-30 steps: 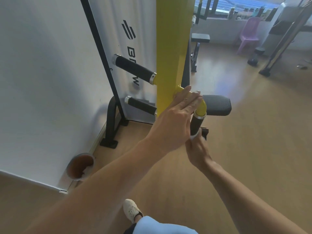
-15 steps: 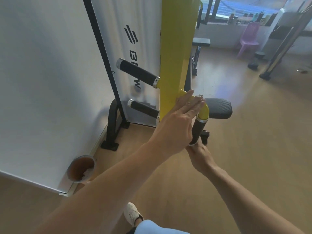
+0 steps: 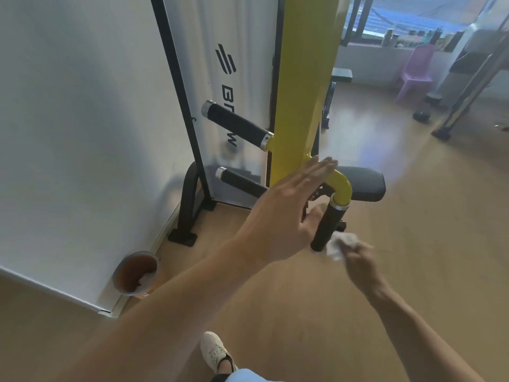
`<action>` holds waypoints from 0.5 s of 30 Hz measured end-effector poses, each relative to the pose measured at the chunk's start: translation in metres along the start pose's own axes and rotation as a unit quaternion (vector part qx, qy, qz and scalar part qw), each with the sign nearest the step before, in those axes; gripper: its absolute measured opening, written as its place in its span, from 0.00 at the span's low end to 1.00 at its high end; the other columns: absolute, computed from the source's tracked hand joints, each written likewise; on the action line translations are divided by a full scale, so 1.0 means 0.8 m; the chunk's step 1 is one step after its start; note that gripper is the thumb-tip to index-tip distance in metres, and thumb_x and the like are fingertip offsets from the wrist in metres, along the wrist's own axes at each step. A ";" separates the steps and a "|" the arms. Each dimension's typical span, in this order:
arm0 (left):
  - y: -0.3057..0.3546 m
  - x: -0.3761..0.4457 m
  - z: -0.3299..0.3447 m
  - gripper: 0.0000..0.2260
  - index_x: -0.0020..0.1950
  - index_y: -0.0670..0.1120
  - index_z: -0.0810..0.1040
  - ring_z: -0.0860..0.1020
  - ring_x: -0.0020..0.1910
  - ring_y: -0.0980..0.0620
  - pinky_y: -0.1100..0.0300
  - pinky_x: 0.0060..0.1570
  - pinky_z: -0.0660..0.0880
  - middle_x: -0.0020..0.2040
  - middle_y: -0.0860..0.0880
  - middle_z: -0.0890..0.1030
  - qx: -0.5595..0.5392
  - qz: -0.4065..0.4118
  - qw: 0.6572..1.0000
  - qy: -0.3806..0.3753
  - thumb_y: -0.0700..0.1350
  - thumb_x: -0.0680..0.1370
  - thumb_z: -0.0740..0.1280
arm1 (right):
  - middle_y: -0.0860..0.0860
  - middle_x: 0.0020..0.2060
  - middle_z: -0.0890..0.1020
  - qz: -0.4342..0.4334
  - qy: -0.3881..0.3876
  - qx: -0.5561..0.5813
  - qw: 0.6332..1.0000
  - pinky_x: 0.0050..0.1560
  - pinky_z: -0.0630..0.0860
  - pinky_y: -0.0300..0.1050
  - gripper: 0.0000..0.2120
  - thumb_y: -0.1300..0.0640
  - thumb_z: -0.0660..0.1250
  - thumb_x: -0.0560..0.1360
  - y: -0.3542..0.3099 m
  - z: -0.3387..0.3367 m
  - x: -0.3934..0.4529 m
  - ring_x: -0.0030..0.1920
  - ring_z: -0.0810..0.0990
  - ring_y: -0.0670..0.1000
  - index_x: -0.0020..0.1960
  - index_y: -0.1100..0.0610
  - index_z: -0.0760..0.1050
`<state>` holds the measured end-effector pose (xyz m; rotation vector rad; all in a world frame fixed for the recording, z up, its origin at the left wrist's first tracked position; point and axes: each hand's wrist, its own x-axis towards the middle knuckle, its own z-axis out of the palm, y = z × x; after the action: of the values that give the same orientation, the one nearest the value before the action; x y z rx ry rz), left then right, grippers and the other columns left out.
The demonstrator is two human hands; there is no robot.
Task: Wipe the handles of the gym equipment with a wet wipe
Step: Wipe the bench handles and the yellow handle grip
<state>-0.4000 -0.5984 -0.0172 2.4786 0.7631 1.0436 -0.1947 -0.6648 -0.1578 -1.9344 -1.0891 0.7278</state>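
Beside the lower end of the black handle (image 3: 327,227), which hangs from a yellow elbow (image 3: 341,188) on the yellow post (image 3: 300,92), a crumpled wet wipe (image 3: 340,244) is pinched in the closed fingers of the right hand (image 3: 358,260), just apart from the grip. The left hand (image 3: 286,213) is held flat with fingers straight and together against the post's lower edge, holding nothing. Open wooden floor (image 3: 413,216) is seen to the right, while a white panel (image 3: 242,78) and wall close the left side.

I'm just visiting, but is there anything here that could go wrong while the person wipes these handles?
The wet wipe sits loosely in the right hand, just off the end of the downward handle; it could drop. The two side handles near the white panel might get skipped. The left hand is open against the yellow post, so it steadies little.
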 end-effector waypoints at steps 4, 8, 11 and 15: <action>-0.017 0.006 -0.032 0.20 0.67 0.38 0.76 0.75 0.69 0.46 0.43 0.66 0.73 0.66 0.42 0.79 0.033 0.038 0.973 0.224 0.37 0.75 0.72 | 0.52 0.28 0.74 -0.066 0.244 0.004 0.968 0.28 0.64 0.35 0.20 0.48 0.67 0.77 -0.118 -0.071 0.006 0.33 0.70 0.46 0.36 0.63 0.76; -0.024 0.035 -0.050 0.23 0.70 0.39 0.71 0.71 0.71 0.54 0.59 0.73 0.65 0.69 0.45 0.75 -0.026 -0.073 0.940 0.332 0.41 0.77 0.70 | 0.39 0.29 0.79 -0.251 0.221 0.036 0.942 0.30 0.66 0.29 0.05 0.55 0.71 0.77 -0.240 -0.069 -0.029 0.29 0.75 0.41 0.42 0.50 0.79; -0.040 0.043 -0.074 0.21 0.72 0.45 0.69 0.70 0.68 0.63 0.73 0.67 0.63 0.70 0.52 0.73 -0.092 -0.222 0.896 0.373 0.42 0.79 0.66 | 0.47 0.39 0.85 -0.438 0.157 -0.048 0.884 0.34 0.70 0.29 0.07 0.63 0.71 0.76 -0.300 -0.032 -0.053 0.32 0.77 0.42 0.52 0.55 0.84; -0.084 0.043 -0.104 0.20 0.73 0.50 0.68 0.71 0.71 0.55 0.59 0.71 0.68 0.73 0.53 0.73 -0.122 -0.359 0.861 0.338 0.48 0.81 0.64 | 0.48 0.49 0.87 -0.485 0.106 -0.197 0.845 0.43 0.70 0.25 0.16 0.65 0.66 0.77 -0.386 0.021 -0.028 0.43 0.81 0.43 0.60 0.51 0.83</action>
<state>-0.4640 -0.5160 0.0238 1.3563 1.4866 1.5509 -0.3505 -0.5781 0.0954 -1.3969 -1.9204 -0.2911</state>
